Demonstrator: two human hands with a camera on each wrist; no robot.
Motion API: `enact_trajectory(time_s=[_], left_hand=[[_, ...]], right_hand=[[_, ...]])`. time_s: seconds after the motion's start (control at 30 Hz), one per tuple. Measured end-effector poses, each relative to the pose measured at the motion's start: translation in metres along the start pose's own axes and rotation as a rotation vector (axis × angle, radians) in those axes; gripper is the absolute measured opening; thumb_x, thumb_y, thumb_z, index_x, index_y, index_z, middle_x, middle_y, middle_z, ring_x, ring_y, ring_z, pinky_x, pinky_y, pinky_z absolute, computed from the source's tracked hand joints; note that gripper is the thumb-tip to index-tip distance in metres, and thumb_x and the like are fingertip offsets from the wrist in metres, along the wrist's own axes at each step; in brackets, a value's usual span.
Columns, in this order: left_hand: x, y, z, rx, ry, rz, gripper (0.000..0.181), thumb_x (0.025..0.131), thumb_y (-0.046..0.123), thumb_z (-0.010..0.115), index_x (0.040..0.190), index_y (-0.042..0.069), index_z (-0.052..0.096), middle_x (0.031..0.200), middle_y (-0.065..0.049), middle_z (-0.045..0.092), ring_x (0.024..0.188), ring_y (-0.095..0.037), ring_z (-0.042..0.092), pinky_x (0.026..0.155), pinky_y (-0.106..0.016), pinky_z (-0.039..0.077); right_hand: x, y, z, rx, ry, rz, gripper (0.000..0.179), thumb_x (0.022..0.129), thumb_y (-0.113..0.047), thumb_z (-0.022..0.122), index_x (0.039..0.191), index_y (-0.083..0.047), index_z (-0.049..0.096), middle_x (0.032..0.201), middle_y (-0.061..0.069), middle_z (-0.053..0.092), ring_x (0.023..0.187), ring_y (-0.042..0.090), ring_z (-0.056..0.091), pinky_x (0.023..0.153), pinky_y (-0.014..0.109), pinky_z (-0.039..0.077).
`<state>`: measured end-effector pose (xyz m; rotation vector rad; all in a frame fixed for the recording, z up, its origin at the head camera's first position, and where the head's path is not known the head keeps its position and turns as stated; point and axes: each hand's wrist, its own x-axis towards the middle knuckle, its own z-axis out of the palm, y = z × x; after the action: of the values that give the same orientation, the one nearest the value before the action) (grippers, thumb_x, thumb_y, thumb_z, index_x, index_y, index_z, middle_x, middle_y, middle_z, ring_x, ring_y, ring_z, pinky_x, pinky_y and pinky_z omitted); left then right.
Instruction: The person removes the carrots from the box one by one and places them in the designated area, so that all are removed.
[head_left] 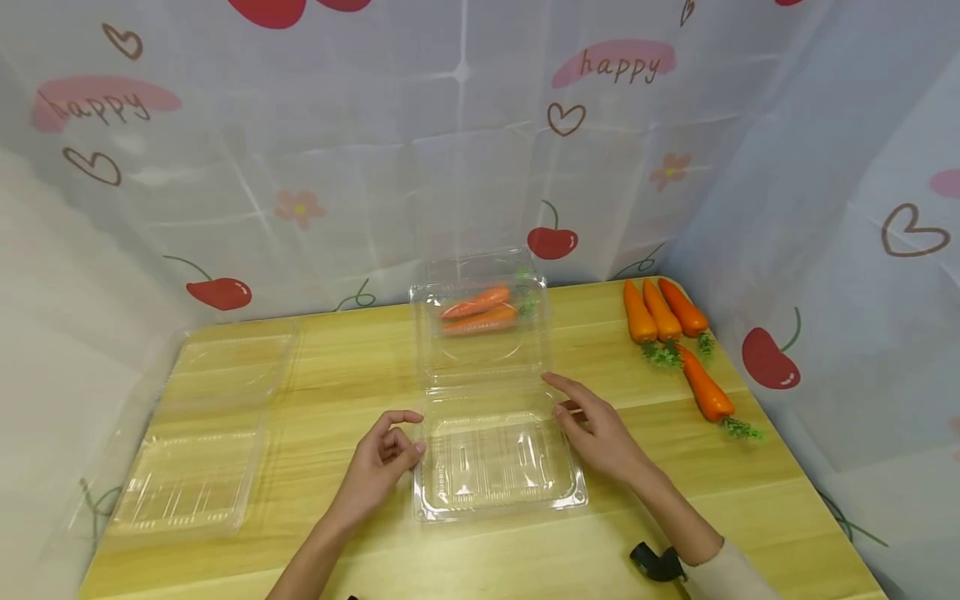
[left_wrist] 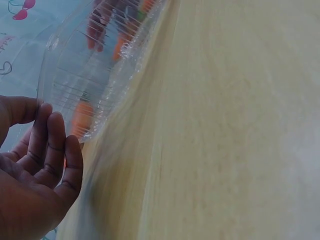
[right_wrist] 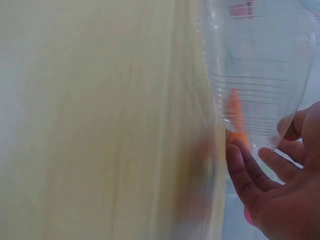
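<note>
A clear plastic clamshell box (head_left: 495, 500) stands opened on the table, its lid (head_left: 480, 371) leaning up at the back. The left hand (head_left: 381, 458) pinches the left side of its rim with thumb and index finger. In the left wrist view, that hand's (left_wrist: 42, 160) other fingers curl below the rim. At the right rear side of the rim, the right hand (head_left: 600, 433) holds the edge between thumb and index finger. The right wrist view has this hand (right_wrist: 280, 185) at the box's corner. Through the lid, two orange carrots (head_left: 480, 321) with green tops show.
Another opened clear box (head_left: 198, 437) lies at the left. Several loose carrots (head_left: 662, 310) lie at the back right, one carrot (head_left: 703, 383) nearer than the others. A patterned curtain (head_left: 337, 150) encloses the table (head_left: 352, 350). Near the right wrist is a black object (head_left: 656, 562).
</note>
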<state>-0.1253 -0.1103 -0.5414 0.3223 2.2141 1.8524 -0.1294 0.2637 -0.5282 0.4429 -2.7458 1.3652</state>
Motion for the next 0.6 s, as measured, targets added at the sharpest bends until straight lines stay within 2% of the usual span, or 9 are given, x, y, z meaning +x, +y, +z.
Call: enact_trajectory(time_s=[0.17,0.37,0.6], left_hand=[[-0.0004,0.0007,0.0001,0.001,0.013,-0.013,0.043,0.105,0.013,0.071,0.145,0.005,0.056,0.082,-0.018,0.065,0.078,-0.035,0.066,0.072,-0.032,0.057],[-0.0032,-0.0014,0.0007,0.001,0.017,-0.002,0.042,0.104,0.012,0.071,0.143,0.004,0.056,0.080,-0.012,0.064,0.075,-0.027,0.066,0.071,-0.031,0.056],[-0.0091,-0.0010,-0.0025,-0.007,0.022,0.006,0.044,0.105,0.012,0.070,0.145,0.005,0.055,0.080,-0.006,0.064,0.075,-0.025,0.065,0.073,-0.032,0.057]], right_hand=[[-0.0010,0.0022,0.0025,0.010,0.011,-0.007,0.053,0.111,-0.011,0.059,0.163,-0.019,0.048,0.165,0.008,0.052,0.118,0.029,0.075,0.097,0.032,0.063],[-0.0041,0.0022,0.0047,0.043,0.021,-0.013,0.053,0.111,-0.009,0.057,0.163,-0.013,0.047,0.167,0.013,0.050,0.119,0.036,0.073,0.095,0.031,0.063],[-0.0056,-0.0039,0.0105,0.114,0.010,0.028,0.055,0.111,-0.007,0.057,0.165,-0.016,0.046,0.171,0.016,0.043,0.118,0.038,0.072,0.095,0.026,0.061]])
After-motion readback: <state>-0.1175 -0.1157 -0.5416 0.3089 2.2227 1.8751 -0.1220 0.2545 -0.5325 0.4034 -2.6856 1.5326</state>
